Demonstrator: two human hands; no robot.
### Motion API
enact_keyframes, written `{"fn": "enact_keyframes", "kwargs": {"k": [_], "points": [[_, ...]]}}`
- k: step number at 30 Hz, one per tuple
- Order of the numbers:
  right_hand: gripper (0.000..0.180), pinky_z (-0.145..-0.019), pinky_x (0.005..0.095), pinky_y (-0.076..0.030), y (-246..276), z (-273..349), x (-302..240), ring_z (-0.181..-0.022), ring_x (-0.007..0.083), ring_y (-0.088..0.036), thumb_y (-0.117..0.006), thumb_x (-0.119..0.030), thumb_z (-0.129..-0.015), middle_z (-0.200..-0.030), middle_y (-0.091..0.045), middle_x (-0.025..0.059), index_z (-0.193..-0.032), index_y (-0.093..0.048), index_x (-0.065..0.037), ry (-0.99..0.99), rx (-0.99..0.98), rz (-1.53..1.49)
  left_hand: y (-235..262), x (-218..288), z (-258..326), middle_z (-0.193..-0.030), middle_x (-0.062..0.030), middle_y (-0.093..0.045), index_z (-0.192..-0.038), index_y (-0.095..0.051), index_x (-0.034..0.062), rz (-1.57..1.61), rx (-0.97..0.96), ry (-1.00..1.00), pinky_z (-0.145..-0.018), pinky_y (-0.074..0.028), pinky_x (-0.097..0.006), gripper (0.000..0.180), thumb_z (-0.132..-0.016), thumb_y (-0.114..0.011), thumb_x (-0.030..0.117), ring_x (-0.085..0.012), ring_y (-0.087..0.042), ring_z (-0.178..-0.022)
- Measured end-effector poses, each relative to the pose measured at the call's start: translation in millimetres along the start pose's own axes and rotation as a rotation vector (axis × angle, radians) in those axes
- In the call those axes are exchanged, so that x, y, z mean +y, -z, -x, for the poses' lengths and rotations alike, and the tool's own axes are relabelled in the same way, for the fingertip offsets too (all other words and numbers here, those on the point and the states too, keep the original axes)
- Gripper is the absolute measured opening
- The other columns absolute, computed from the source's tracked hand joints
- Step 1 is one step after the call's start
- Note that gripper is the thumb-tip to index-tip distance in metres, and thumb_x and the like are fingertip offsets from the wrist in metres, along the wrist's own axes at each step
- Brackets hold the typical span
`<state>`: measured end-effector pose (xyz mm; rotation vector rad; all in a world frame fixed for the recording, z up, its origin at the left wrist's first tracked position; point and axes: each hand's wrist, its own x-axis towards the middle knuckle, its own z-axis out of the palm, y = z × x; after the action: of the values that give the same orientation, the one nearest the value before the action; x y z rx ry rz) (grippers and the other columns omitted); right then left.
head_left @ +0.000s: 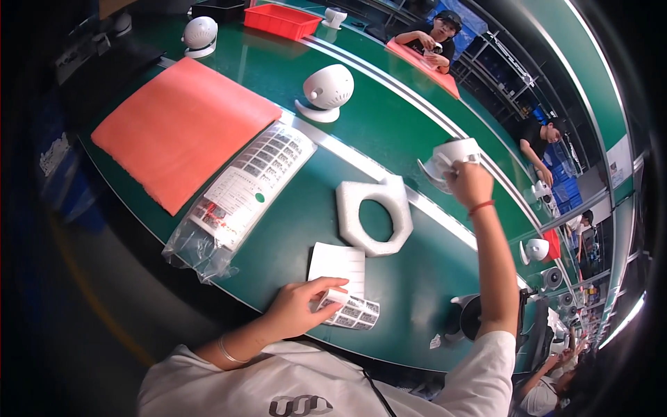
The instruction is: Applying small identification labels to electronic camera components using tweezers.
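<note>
My left hand (302,307) is closed, thumb and fingers pinching a curled sheet of printed labels (356,314) near the table's front edge. White backing paper (337,263) extends from behind that sheet across the table. Stretched far out to the right, my right hand (472,185) grips a white device (453,154) over the green conveyor; its fingers are partly hidden. A similar white round-headed device on a curved foot (328,89) stands upright on the belt to the left. Between my hands lies a white foam ring (349,214) with a round hole.
To the left lie an orange-red foam mat (184,132) and a plastic-bagged stack of label sheets (243,191). A red bin (281,22) and another white device (200,36) stand farther back. Dark round part (472,316) sits near my right forearm. Co-workers sit across and along the line.
</note>
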<state>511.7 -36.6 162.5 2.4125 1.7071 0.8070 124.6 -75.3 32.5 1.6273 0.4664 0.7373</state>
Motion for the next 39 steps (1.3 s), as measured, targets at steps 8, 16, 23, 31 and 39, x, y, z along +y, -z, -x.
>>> {"fn": "enact_keyframes", "kwargs": {"k": [8,16,23,31,39], "points": [[0.014,-0.063,0.0421,-0.054,-138.7,8.9,24.5,-0.076,0.0285,-0.068,-0.062,-0.024,-0.084,-0.084,-0.067,0.0086,-0.085,-0.064,-0.010,-0.051,0.033,0.083,2.1,-2.0,-1.8,-0.100,-0.0073,-0.072,-0.118,-0.063,0.0074,0.005,-0.009,0.018,-0.072,-0.056,-0.029,0.037,-0.082,-0.072,0.009,-0.0196,-0.070,-0.078],[0.028,-0.071,0.0441,-0.053,-130.2,-20.4,-7.2,-0.086,0.0309,-0.066,-0.061,-0.036,-0.085,-0.099,-0.066,0.0108,-0.102,-0.067,-0.014,-0.068,-0.062,-0.150,2.6,-1.1,-2.6,-0.098,-0.0077,-0.072,-0.117,-0.064,0.0083,-0.005,-0.005,0.005,-0.069,-0.055,-0.028,0.035,-0.082,-0.072,0.009,-0.0186,-0.069,-0.074],[0.037,-0.071,0.0443,-0.054,-57.6,-79.9,-152.0,-0.084,0.0320,-0.067,-0.060,-0.031,-0.084,-0.088,-0.069,0.0137,-0.121,-0.061,-0.023,0.305,-0.211,-0.302,4.4,0.6,-2.5,-0.098,-0.0092,-0.072,-0.117,-0.064,0.0073,0.000,-0.006,0.017,-0.071,-0.056,-0.028,0.035,-0.083,-0.072,0.009,-0.0190,-0.070,-0.079],[0.056,-0.076,0.0427,-0.055,-81.4,-108.6,-181.1,-0.091,0.0340,-0.067,-0.065,-0.031,-0.075,-0.097,-0.070,0.0138,-0.127,-0.050,-0.016,0.172,-0.363,-0.254,5.2,2.4,-1.6,-0.102,-0.0107,-0.071,-0.116,-0.064,0.0055,0.069,-0.007,0.075,-0.075,-0.057,-0.030,0.034,-0.082,-0.071,0.004,-0.0204,-0.071,-0.085],[0.039,-0.071,0.0427,-0.055,-97.9,-91.2,-164.8,-0.088,0.0308,-0.068,-0.064,-0.037,-0.080,-0.101,-0.068,0.0118,-0.109,-0.055,-0.012,0.105,-0.156,-0.290,7.1,-1.4,-0.7,-0.104,-0.0117,-0.071,-0.115,-0.064,0.0047,0.096,-0.008,0.043,-0.075,-0.057,-0.030,0.033,-0.082,-0.071,0.004,-0.0219,-0.071,-0.088]]}}
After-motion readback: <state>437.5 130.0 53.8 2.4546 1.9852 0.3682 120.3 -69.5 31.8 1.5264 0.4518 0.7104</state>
